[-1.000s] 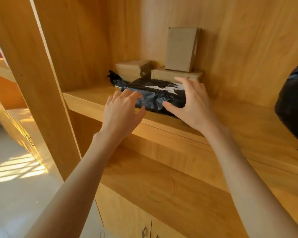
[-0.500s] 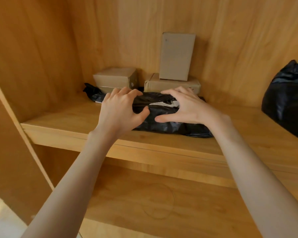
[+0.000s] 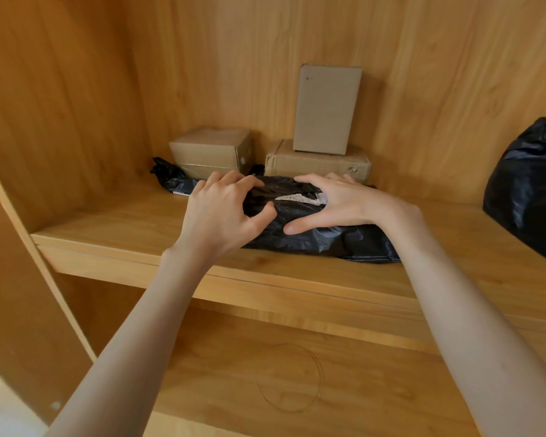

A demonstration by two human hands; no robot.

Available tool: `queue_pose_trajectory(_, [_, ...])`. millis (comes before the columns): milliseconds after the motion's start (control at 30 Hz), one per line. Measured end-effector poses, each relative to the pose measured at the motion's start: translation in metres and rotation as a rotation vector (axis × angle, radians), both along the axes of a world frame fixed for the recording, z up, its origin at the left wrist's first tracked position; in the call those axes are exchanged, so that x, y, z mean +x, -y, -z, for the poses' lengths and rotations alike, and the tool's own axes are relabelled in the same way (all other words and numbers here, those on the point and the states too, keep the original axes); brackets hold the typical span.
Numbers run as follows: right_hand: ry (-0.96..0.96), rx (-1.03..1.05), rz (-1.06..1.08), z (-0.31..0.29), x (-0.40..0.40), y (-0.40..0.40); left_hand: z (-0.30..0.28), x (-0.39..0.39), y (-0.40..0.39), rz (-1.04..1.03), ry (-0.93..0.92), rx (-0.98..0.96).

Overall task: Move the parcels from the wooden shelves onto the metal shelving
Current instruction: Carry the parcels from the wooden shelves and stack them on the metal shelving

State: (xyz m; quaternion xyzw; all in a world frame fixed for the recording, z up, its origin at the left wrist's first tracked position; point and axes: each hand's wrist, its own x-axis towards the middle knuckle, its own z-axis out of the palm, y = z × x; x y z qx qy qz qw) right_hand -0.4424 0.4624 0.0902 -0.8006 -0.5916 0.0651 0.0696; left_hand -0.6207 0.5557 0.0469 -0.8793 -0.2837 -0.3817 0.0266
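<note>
Wooden shelf [image 3: 114, 228] still loaded; first lift only beginning.
Plywood-coloured boards carry every parcel in sight, and no metal shelving shows, so the job looks barely started. Far right of the black flat parcel [image 3: 316, 234] sits a bulky black bag [image 3: 527, 197]; behind it a flat carton [image 3: 316, 164] bears an upright box [image 3: 327, 108], with a small carton [image 3: 210, 152] left of those on another black bag [image 3: 171, 181]. Both hands curl over the flat parcel near the shelf's front edge: left hand [image 3: 223, 212] gripping its left end, right hand [image 3: 338, 203] pinching its top.
</note>
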Motion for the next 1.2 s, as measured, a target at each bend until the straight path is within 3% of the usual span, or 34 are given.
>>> queue_pose_trajectory(367, [0.023, 0.016, 0.015, 0.003, -0.005, 0.006, 0.006, 0.0, 0.002, -0.019, 0.01, -0.007])
queue_pose_trajectory(533, [-0.04, 0.055, 0.045, 0.002, -0.008, 0.013, 0.002, -0.007, 0.005, -0.027, 0.126, 0.036])
queue_pose_trajectory(733, [-0.38, 0.294, 0.09, -0.017, -0.018, 0.032, -0.013, -0.018, 0.014, 0.047, 0.349, 0.035])
queue_pose_trajectory(833, [-0.63, 0.42, 0.094, -0.03, -0.027, 0.043, -0.016, -0.017, 0.022, 0.173, 0.481, -0.111])
queue_pose_trajectory(933, [-0.875, 0.469, 0.024, -0.038, -0.038, 0.053, -0.017, -0.013, 0.028, 0.363, 0.566, -0.374])
queue_pose_trajectory(1067, [-1.138, 0.506, -0.038, -0.04, -0.048, 0.064, -0.015, 0.0, 0.035, 0.594, 0.538, -0.908])
queue_pose_trajectory(1200, [-1.287, 0.537, -0.064, -0.037, -0.056, 0.067, -0.003, 0.021, 0.047, 0.735, 0.5, -1.231])
